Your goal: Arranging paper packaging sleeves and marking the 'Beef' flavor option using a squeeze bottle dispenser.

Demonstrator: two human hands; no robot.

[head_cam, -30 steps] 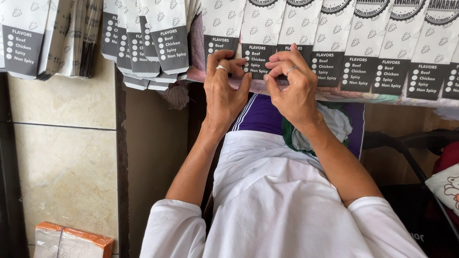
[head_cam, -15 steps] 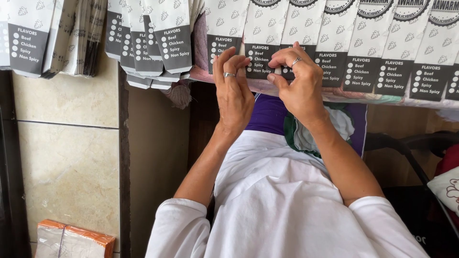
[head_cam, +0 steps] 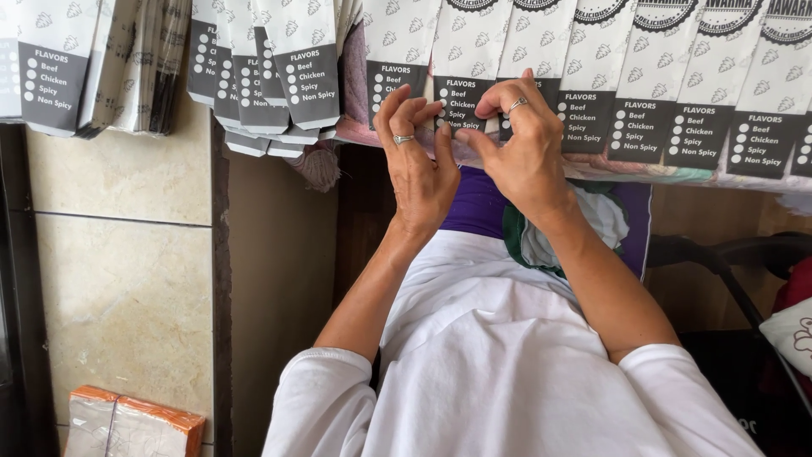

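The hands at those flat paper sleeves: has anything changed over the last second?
Hardly. The left hand and right hand keep their pinching grip on the lower edge of one flat paper sleeve; only the fingers shifted slightly. The row of sleeves and the loose stack stayed put.

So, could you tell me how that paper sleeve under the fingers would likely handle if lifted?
The sleeve looks flat and thin, so probably light and bendy. Both hands, left and right, pinch its lower edge, so it may crease easily. Lying flat, it shouldn't roll.
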